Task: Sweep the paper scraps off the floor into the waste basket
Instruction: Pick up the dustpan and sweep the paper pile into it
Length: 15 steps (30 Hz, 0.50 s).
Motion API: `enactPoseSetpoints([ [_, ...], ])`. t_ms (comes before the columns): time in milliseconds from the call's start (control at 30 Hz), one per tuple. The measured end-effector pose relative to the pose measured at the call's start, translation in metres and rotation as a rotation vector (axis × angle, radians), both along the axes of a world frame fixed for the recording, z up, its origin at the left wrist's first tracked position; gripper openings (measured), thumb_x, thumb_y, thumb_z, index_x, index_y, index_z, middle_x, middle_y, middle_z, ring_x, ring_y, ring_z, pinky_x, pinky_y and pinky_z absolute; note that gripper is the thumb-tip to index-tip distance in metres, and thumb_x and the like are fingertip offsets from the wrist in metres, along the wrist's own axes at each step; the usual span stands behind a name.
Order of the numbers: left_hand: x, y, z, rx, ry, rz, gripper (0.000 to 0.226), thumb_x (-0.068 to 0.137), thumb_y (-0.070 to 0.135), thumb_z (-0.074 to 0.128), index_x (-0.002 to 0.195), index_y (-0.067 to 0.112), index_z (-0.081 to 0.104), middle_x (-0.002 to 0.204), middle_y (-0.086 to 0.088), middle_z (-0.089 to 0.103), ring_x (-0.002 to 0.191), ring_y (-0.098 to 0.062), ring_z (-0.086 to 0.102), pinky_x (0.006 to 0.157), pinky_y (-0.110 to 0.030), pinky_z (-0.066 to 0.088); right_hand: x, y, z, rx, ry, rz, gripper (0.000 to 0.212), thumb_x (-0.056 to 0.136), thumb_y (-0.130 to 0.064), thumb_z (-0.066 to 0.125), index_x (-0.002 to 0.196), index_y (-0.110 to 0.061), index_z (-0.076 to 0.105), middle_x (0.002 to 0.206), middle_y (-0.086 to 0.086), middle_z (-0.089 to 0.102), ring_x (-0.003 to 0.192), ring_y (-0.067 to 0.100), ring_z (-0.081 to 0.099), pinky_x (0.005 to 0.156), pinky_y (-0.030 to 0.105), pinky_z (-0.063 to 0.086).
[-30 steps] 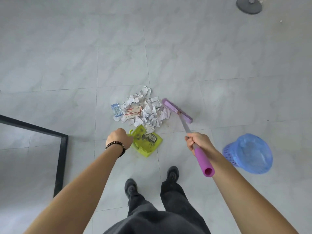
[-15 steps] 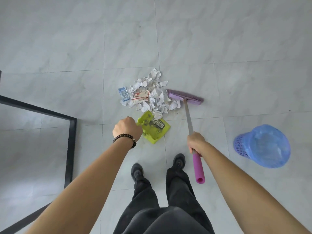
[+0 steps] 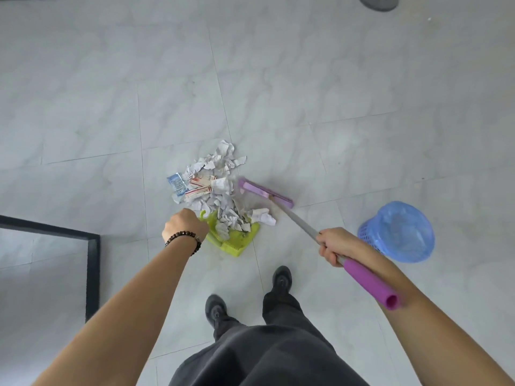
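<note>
A heap of crumpled paper scraps lies on the pale tiled floor, its near edge spilling onto a lime-green dustpan. My left hand grips the dustpan's handle at its left side. My right hand grips the grey shaft of a broom just above its purple grip. The purple broom head rests on the floor at the right of the heap. A blue mesh waste basket with a plastic liner stands to the right, just beyond my right hand.
A black frame borders a panel on the floor at the left. My two dark shoes stand just behind the dustpan. A grey round base sits at the top right edge.
The broom head has swung from lying across the heap's near right side to an angled position, and more scraps now lie on the dustpan. My right hand has moved right, toward the basket.
</note>
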<state>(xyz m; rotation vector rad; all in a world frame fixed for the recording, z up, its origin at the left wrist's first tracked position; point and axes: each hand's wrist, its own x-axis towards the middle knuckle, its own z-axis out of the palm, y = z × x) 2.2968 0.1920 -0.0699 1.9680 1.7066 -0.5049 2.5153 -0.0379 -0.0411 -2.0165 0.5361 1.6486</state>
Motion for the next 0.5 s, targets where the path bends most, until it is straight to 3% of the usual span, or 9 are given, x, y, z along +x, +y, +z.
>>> enactPoseSetpoints([
  [100, 0.0, -0.001, -0.003, 0.004, 0.002, 0.004, 0.026, 0.087, 0.035, 0.058, 0.076, 0.013, 0.05, 0.084, -0.008, 0.06, 0.077, -0.029, 0.055, 0.064, -0.031, 0.047, -0.006, 0.015, -0.016, -0.018, -0.193, 0.175, 0.025, 0.095, -0.005, 0.039, 0.072, -0.009, 0.048, 0.06, 0.006, 0.046, 0.034, 0.012, 0.038, 0.034, 0.019, 0.03],
  [167, -0.002, -0.002, -0.005, 0.008, 0.003, 0.005, 0.027, 0.088, 0.036, 0.057, 0.076, 0.013, 0.051, 0.084, -0.009, 0.06, 0.077, -0.03, 0.055, 0.065, -0.031, 0.048, -0.016, 0.028, -0.027, -0.01, -0.284, 0.415, 0.029, 0.095, -0.005, 0.043, 0.067, -0.009, 0.045, 0.065, 0.008, 0.049, 0.047, 0.016, 0.044, 0.044, 0.024, 0.037],
  [300, -0.001, -0.006, -0.01, 0.026, 0.013, -0.009, 0.029, 0.089, 0.037, 0.055, 0.077, 0.011, 0.053, 0.079, -0.008, 0.057, 0.076, -0.031, 0.056, 0.065, -0.031, 0.049, -0.053, 0.048, -0.037, -0.128, -0.305, 0.628, 0.03, 0.08, 0.002, 0.065, 0.059, -0.009, 0.047, 0.067, 0.004, 0.057, 0.049, 0.011, 0.047, 0.043, 0.019, 0.037],
  [433, 0.006, -0.006, -0.012, 0.044, 0.019, -0.035, 0.023, 0.088, 0.033, 0.056, 0.08, 0.011, 0.056, 0.082, -0.008, 0.06, 0.075, -0.03, 0.056, 0.063, -0.031, 0.047, -0.09, 0.037, -0.046, 0.096, -0.125, 0.469, 0.037, 0.096, 0.002, 0.044, 0.062, -0.011, 0.04, 0.028, -0.009, 0.043, 0.027, 0.004, 0.044, 0.033, 0.013, 0.035],
  [500, 0.01, -0.005, -0.012, 0.05, 0.013, -0.046, 0.018, 0.087, 0.029, 0.057, 0.084, 0.011, 0.057, 0.082, -0.008, 0.059, 0.076, -0.03, 0.056, 0.063, -0.032, 0.047, -0.101, 0.026, -0.036, 0.122, -0.088, 0.346, 0.036, 0.098, -0.001, 0.04, 0.064, -0.012, 0.04, 0.036, -0.007, 0.047, 0.027, 0.004, 0.043, 0.037, 0.015, 0.038],
])
